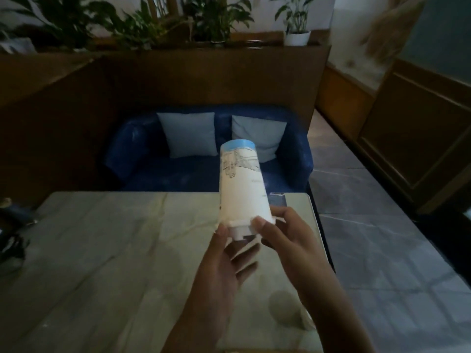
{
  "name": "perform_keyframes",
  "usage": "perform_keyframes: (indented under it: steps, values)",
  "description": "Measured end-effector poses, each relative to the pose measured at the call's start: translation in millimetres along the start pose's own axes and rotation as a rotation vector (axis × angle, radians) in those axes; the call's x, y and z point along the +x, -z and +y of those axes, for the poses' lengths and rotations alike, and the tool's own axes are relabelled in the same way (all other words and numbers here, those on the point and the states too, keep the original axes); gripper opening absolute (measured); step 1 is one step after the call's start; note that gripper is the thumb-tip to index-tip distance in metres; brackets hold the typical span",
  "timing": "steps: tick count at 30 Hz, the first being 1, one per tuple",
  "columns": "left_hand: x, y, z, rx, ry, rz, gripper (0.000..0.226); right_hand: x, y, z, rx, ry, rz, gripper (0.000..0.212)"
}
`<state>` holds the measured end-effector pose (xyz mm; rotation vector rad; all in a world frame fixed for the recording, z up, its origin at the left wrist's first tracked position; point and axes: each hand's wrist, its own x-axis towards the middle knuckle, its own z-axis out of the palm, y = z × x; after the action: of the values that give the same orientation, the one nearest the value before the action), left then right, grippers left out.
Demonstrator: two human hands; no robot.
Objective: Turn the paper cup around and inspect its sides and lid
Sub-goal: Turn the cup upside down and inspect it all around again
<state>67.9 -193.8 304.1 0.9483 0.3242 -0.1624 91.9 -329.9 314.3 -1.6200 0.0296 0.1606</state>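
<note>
The tall white paper cup is held upside down above the table, its blue-banded base pointing up and away from me. A line drawing shows on its upper side. Its white lid faces down toward me. My left hand cups the lid end from below, thumb on the cup's left rim. My right hand grips the lid rim from the right, thumb pressed on the front. Both hands hold the cup tilted slightly left.
A pale marble-patterned table lies under my hands. Behind it stands a blue sofa with two light cushions. Dark objects sit at the table's left edge. Wooden partitions and potted plants rise behind; a tiled floor runs on the right.
</note>
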Motion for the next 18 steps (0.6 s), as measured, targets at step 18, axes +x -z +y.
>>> perform_keyframes:
  steps: [18]
  values:
    - [7,0,-24,-0.049,-0.039,-0.099,0.064,10,16,-7,0.281,0.022,0.177,0.059]
